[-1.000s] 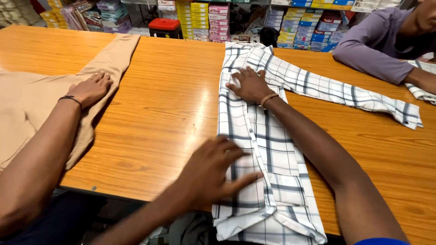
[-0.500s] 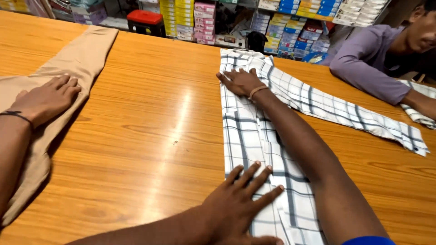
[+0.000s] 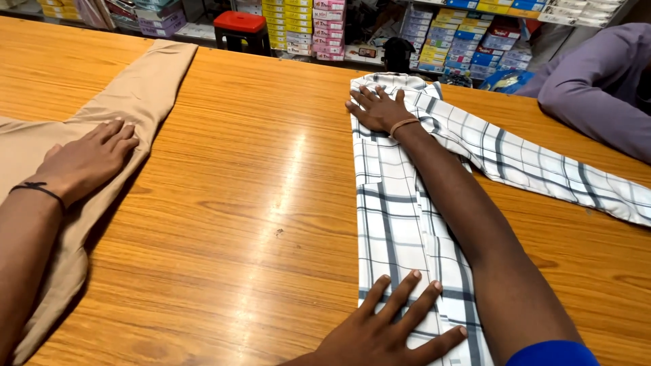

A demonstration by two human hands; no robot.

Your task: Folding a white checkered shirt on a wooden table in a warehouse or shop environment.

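Since the last frame my right hand (image 3: 378, 108) slid up to the checked shirt's (image 3: 397, 217) far end, fingers flat and spread, left hand (image 3: 397, 325) splayed near the table (image 3: 258, 203) edge. I reckon the loose sleeve (image 3: 542, 169) could drag the fold crooked.

The table (image 3: 251, 203) is wood-grain, smooth and glossy, with a bright sheen down its middle. The checked shirt (image 3: 397, 217) is thin matt woven cloth, pressed flat and crisp (creases show at the folds). The tan garment (image 3: 129, 95) is matt, soft-looking cloth. The stool (image 3: 239, 22) looks like shiny red plastic. The boxes (image 3: 298, 24) seem to be printed card.
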